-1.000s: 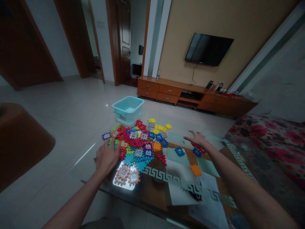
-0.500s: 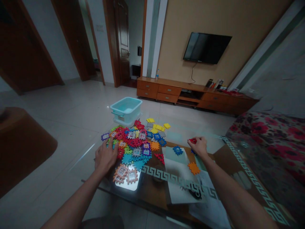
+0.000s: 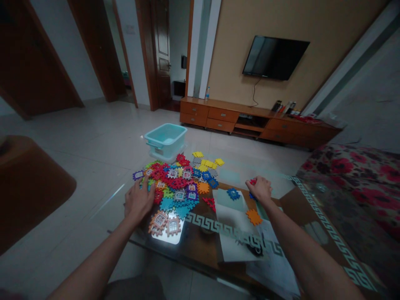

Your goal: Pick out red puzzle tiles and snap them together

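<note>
My left hand [image 3: 140, 199] rests at the left edge of a pile of plastic interlocking tiles [image 3: 175, 183], fingers spread and holding nothing. Several tiles in the pile have window frames. On the right, the closed fingers of my right hand [image 3: 261, 189] pinch a red tile [image 3: 253, 182], mostly covered by the hand. A blue piece partly shows beneath that hand. Nearby lie a blue tile [image 3: 233, 194] and an orange tile [image 3: 254, 217]. A red triangular tile [image 3: 210, 203] is between the pile and these. Brown window tiles [image 3: 159, 221] lie nearest me.
A glass table [image 3: 200, 250] with a patterned border carries everything. Beyond the pile stands a light-blue plastic tub [image 3: 165, 139]. Yellow tiles [image 3: 208, 164] lie at the far side. A flowered sofa [image 3: 359, 179] is at the right, a brown seat [image 3: 34, 183] at the left.
My right hand has turned slightly over the red tile, so less of it shows. My left hand stays at the pile. The camera view has shifted a little.
</note>
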The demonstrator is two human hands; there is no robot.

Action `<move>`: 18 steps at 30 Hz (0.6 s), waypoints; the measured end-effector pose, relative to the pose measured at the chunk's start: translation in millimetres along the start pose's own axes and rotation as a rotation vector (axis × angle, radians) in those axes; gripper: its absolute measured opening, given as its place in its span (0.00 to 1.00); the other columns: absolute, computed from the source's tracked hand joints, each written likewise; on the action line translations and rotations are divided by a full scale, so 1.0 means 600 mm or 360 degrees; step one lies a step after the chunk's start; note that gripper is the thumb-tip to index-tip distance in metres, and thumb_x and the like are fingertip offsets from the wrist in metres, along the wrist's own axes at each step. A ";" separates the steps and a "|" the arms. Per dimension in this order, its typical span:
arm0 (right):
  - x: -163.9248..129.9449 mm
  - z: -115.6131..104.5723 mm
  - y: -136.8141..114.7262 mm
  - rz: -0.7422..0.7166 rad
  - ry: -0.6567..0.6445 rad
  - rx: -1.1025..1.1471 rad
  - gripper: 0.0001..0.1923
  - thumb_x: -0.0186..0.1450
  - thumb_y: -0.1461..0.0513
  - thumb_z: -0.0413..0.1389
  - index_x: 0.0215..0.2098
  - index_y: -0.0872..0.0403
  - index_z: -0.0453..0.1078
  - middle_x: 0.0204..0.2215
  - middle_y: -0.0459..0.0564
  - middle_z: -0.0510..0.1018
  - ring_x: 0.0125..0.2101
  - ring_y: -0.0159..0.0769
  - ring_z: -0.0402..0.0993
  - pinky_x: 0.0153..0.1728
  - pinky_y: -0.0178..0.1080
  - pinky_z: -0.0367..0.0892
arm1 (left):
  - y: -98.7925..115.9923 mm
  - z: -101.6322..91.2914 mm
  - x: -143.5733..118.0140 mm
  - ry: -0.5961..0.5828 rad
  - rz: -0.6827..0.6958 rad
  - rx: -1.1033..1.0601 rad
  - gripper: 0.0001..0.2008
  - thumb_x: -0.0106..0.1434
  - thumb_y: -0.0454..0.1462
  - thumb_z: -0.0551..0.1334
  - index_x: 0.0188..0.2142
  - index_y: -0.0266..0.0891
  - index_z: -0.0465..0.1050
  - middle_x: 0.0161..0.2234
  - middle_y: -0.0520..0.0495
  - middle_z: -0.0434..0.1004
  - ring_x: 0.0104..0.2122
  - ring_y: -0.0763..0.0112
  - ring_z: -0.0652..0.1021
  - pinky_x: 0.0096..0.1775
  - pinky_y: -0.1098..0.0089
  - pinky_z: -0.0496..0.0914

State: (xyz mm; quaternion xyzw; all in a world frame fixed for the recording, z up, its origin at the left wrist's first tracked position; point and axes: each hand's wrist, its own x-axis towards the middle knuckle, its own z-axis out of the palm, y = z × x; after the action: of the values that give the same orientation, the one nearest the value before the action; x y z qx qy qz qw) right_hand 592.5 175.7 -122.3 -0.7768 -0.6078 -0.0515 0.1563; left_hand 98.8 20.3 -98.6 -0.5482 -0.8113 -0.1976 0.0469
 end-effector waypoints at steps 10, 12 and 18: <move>-0.009 -0.004 -0.003 0.0148 0.0258 0.0048 0.21 0.61 0.51 0.54 0.47 0.54 0.66 0.50 0.63 0.61 0.51 0.59 0.61 0.46 0.53 0.64 | -0.001 0.002 0.001 -0.0003 -0.0013 -0.0026 0.29 0.72 0.50 0.42 0.66 0.42 0.57 0.61 0.34 0.64 0.57 0.48 0.68 0.57 0.47 0.59; -0.010 -0.002 0.000 0.0221 0.0319 0.0104 0.20 0.60 0.52 0.54 0.47 0.54 0.65 0.51 0.62 0.59 0.49 0.56 0.63 0.44 0.51 0.65 | -0.002 0.002 0.000 0.0000 -0.0013 -0.0030 0.29 0.72 0.50 0.42 0.66 0.42 0.57 0.61 0.34 0.63 0.57 0.49 0.68 0.57 0.48 0.59; -0.011 0.000 0.006 0.0218 0.0364 0.0259 0.19 0.60 0.53 0.55 0.46 0.54 0.65 0.50 0.60 0.58 0.40 0.45 0.66 0.45 0.47 0.66 | -0.002 0.004 0.000 0.0013 -0.0014 -0.0050 0.28 0.72 0.49 0.43 0.66 0.42 0.58 0.61 0.34 0.63 0.59 0.50 0.67 0.58 0.49 0.59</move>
State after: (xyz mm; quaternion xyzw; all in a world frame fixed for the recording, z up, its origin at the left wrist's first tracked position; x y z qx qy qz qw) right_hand 594.2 168.9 -124.8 -0.7903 -0.5339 -0.0794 0.2901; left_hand 97.9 20.5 -101.1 -0.5443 -0.8104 -0.2127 0.0408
